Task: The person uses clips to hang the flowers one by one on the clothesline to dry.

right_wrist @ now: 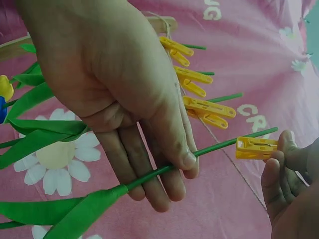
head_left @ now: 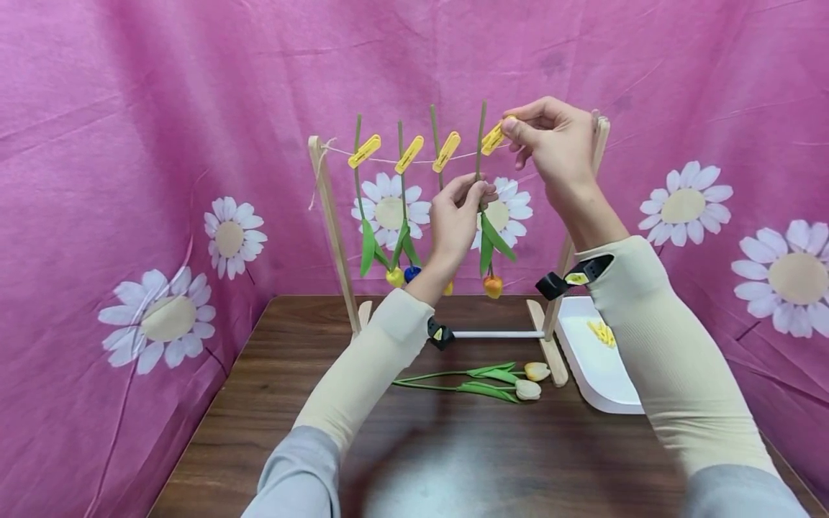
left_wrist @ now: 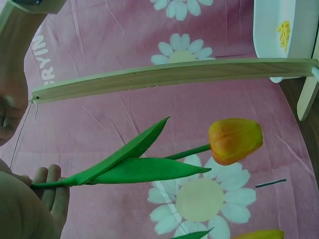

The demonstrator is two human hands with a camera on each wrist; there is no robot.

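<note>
My left hand [head_left: 458,216] pinches the green stem of an orange artificial tulip [left_wrist: 234,141], which hangs bloom down beside the string. Higher up and to the right, my right hand [head_left: 550,137] pinches a yellow clothespin [right_wrist: 255,148] between thumb and fingers, its front end at the tulip's stem near the string [right_wrist: 219,142]. Whether the clothespin grips both stem and string I cannot tell. Left of my hands, several tulips hang upside down from the string by yellow clothespins [head_left: 409,154], among them a yellow tulip [head_left: 394,277] and a blue tulip [head_left: 411,273].
A wooden frame [head_left: 337,237] with a white lower bar [head_left: 499,334] carries the string. Two pale tulips [head_left: 527,390] lie on the brown table [head_left: 291,403] in front. At right, a white tray [head_left: 605,399] holds several yellow clothespins [head_left: 602,334]. Pink flowered cloth [head_left: 129,144] surrounds the table.
</note>
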